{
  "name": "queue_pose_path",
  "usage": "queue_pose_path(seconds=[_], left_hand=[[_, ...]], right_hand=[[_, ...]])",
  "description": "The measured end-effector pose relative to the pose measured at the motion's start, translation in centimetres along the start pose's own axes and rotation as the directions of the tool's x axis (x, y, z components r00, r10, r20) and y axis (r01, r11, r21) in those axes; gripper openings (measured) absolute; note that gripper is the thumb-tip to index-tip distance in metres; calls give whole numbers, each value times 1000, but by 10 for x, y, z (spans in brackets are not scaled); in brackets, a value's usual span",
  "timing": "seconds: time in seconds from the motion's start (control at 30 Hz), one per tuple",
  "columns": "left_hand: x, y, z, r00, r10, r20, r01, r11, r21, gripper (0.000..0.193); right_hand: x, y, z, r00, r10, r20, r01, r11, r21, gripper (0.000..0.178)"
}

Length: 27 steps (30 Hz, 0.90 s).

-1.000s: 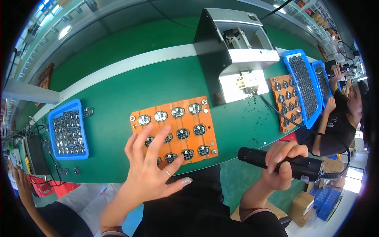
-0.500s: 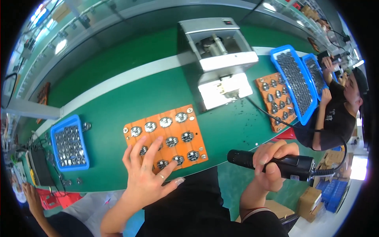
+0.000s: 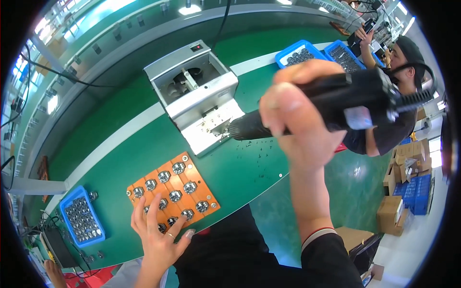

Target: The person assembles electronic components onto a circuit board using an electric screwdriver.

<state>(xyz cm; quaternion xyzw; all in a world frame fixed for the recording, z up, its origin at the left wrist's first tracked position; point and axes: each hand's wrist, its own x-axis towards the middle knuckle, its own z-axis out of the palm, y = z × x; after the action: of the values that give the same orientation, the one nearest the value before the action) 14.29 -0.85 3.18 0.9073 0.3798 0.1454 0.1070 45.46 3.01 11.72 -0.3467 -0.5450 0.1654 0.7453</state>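
In my right hand [image 3: 305,113] is a black corded electric screwdriver [image 3: 336,93], held nearly level with my fingers wrapped round its body. Its front end reaches the bright front plate of a grey metal screw feeder [image 3: 204,98]; the exact tip is hard to make out there. My left hand [image 3: 161,242] lies with fingers spread on the near left part of an orange fixture board [image 3: 204,186]. Round silver-and-black parts [image 3: 175,195] sit in rows on that board, some of them covered by my fingers.
At the left stands a blue tray [image 3: 100,229] of small metal parts. More blue trays [image 3: 280,58] of dark parts are at the back right, beside a person in a dark shirt [image 3: 401,137]. Dark specks lie right of the feeder. Cardboard boxes [image 3: 388,211] stand off the table's right side.
My right hand has carried the electric screwdriver up and leftward to the feeder's front. My left hand stays on the orange board. The whole view has shifted.
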Motion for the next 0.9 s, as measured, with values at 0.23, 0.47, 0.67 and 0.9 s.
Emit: queue_pose_path(seconds=[0.23,0.47,0.67,0.9], left_hand=[[-4,0,4,999,-38,-6,38,999,11,29],[-2,2,4,998,-64,-6,64,998,-20,28],[0,1,4,998,-57,-18,57,998,-26,25],[-1,-1,4,998,-53,-33,52,998,-33,22]], right_hand=[[7,22,3,999,-27,39,26,999,29,28],[6,26,6,998,-29,57,29,1000,7,28],[11,21,19,997,53,50,-52,998,-26,23],[24,8,29,985,169,40,-169,986,-19,14]])
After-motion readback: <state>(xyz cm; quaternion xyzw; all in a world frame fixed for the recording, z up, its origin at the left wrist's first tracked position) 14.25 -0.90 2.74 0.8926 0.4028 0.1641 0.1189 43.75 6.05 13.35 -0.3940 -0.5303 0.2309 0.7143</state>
